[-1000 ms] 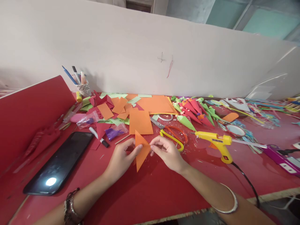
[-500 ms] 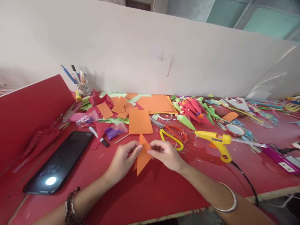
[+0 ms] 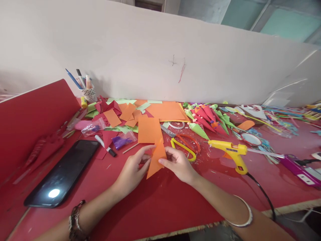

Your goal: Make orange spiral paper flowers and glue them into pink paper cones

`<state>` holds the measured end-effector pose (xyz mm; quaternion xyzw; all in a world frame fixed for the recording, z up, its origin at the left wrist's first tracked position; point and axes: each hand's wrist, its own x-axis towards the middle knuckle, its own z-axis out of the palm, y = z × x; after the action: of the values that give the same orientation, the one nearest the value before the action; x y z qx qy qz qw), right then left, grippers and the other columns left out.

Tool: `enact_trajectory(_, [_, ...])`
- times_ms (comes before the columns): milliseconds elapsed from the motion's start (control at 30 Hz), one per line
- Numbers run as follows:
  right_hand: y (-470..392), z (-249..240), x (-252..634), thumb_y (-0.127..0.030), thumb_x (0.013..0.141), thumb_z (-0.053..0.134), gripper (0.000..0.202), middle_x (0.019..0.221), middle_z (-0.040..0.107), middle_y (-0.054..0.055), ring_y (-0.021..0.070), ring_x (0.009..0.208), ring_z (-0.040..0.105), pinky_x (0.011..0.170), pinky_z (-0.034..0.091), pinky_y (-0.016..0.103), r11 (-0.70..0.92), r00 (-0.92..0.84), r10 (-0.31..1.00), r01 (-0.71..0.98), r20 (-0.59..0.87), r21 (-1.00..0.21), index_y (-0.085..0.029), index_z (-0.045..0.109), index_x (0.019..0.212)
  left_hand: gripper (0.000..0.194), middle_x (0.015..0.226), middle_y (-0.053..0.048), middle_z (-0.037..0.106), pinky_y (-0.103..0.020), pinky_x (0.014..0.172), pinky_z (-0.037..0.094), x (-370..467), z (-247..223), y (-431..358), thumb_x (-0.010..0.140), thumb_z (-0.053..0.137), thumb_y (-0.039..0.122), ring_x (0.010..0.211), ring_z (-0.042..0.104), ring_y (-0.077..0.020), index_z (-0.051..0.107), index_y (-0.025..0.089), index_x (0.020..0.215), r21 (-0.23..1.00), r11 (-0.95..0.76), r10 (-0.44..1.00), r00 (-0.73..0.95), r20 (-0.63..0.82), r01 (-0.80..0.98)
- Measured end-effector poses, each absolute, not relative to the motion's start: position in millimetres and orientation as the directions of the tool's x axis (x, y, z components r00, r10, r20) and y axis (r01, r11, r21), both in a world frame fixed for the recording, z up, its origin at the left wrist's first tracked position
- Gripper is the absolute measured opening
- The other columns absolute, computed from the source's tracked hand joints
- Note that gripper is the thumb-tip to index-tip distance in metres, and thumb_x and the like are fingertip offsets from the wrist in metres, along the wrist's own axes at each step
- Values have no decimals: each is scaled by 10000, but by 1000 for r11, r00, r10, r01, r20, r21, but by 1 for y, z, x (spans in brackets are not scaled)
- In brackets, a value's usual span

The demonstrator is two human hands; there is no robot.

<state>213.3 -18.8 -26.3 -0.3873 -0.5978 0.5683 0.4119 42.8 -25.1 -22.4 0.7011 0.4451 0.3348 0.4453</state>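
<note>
A folded piece of orange paper, with a pointed lower corner, is up in front of me between both hands. My right hand pinches its right edge, thumb on the front and fingers behind. At the left edge, my left hand has its curled fingers and thumb against the paper; their tips are partly hidden by it. Just beyond the hands lies a flat orange paper rectangle. Scissors with one orange and one yellow handle rest to the right of it.
A black phone lies at left, near a marker. A yellow glue gun with a black cord is at right. Farther back are paper cones, several loose paper pieces and a pen cup by the white wall.
The folded orange paper has turned and moved slightly up and right. My left thumb has gone from its front face to its left edge. The right hand keeps its pinch.
</note>
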Motion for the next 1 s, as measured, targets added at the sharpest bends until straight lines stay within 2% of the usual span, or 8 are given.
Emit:
enact_trajectory(67, [-19, -28, 214, -299, 738, 592, 146, 748, 570, -7, 105, 663, 523, 610, 426, 233, 73, -346, 936, 20, 62, -997, -181, 552, 815, 370, 625, 35, 556, -216, 569, 418, 44, -22, -27, 836, 392, 234, 574, 529, -115, 350, 187, 1200, 934, -191, 926, 370, 70, 301])
enact_trajectory(167, [-20, -29, 215, -303, 750, 584, 139, 672, 536, -23, 95, 614, 493, 576, 405, 223, 117, -300, 950, 95, 83, -989, -174, 535, 729, 384, 590, 35, 575, -226, 557, 431, 47, -21, -28, 841, 400, 276, 557, 567, -130, 308, 169, 1198, 980, -23, 927, 372, -53, 196])
enact_trajectory(267, [-20, -28, 215, -290, 768, 567, 136, 648, 540, -29, 93, 600, 506, 571, 404, 219, 135, -315, 944, 107, 95, -985, -175, 524, 708, 320, 665, -20, 637, -261, 606, 462, 50, -21, -28, 850, 384, 336, 598, 615, -154, 416, 137, 1099, 984, 128, 874, 454, -171, 124])
enact_trajectory(433, [-21, -26, 215, -299, 803, 529, 155, 592, 542, -39, 89, 544, 517, 545, 395, 225, 122, -345, 934, 57, 95, -991, -183, 478, 714, 287, 843, -56, 665, -249, 641, 474, 50, -19, -29, 858, 365, 347, 616, 627, -142, 560, 137, 853, 987, 69, 865, 485, -131, 144])
enact_trajectory(633, [-22, -30, 216, -314, 807, 523, 157, 656, 540, -29, 86, 546, 518, 546, 401, 234, 138, -325, 942, 136, 87, -981, -186, 475, 730, 327, 878, -61, 666, -242, 637, 469, 50, -16, -28, 871, 334, 347, 584, 620, -130, 574, 125, 876, 988, 78, 846, 516, -135, 130])
enact_trajectory(800, [-22, -27, 216, -302, 805, 527, 147, 644, 531, -35, 85, 544, 520, 548, 409, 229, 144, -354, 931, 126, 91, -982, -188, 470, 732, 342, 881, -66, 658, -258, 655, 465, 50, -18, -29, 873, 320, 361, 580, 612, -133, 568, 126, 887, 990, 84, 856, 501, -128, 109])
enact_trajectory(900, [-22, -25, 216, -286, 803, 527, 113, 664, 531, -32, 82, 552, 516, 553, 414, 225, 181, -357, 927, 148, 118, -972, -187, 492, 761, 328, 833, -46, 634, -263, 698, 453, 51, -17, -31, 877, 318, 379, 579, 596, -117, 537, 134, 876, 993, 92, 859, 498, -117, 76])
enact_trajectory(1000, [-22, -26, 217, -273, 789, 541, 90, 711, 545, -19, 96, 628, 531, 591, 427, 226, 229, -349, 924, 179, 156, -957, -187, 513, 798, 295, 753, -2, 559, -240, 629, 430, 52, -17, -33, 862, 361, 416, 536, 539, -85, 474, 144, 869, 990, 125, 839, 527, -139, 63])
